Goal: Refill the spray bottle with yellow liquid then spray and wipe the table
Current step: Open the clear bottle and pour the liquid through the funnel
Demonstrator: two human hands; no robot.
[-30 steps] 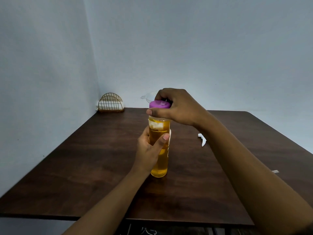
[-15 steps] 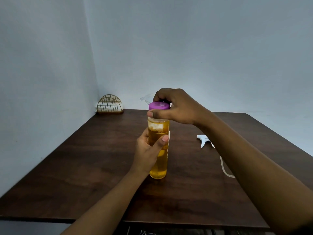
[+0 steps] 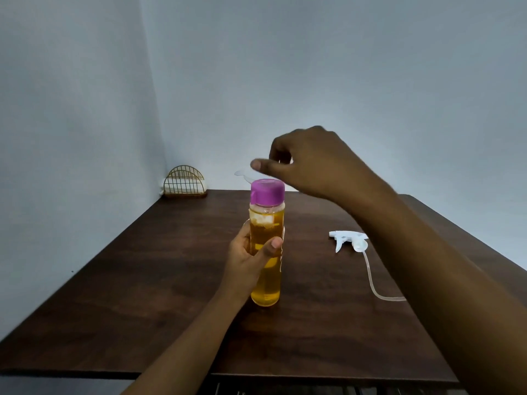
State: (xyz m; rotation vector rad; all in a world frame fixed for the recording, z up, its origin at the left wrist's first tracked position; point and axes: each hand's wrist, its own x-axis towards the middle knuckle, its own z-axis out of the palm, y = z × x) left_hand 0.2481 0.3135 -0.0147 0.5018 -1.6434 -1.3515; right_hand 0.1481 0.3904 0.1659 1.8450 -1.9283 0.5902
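Note:
A tall clear bottle of yellow liquid (image 3: 266, 283) stands upright on the dark wooden table (image 3: 159, 295), closed by a purple cap (image 3: 267, 192). My left hand (image 3: 251, 258) is wrapped around the bottle's middle. My right hand (image 3: 310, 163) hovers just above and to the right of the cap, fingers loosely curled, apart from it and holding nothing. A white spray trigger head (image 3: 348, 240) with its long clear tube (image 3: 376, 283) lies on the table to the right. Behind the cap, a clear funnel-like piece (image 3: 242, 174) is partly hidden.
A gold wire napkin holder (image 3: 184, 182) stands in the far left corner against the walls. The table's front edge (image 3: 114, 373) runs close to me, and its right edge slopes away under my right forearm.
My right hand has let go of the purple cap and lifted up to the right. The cap stays on the bottle. The left hand still grips the bottle.

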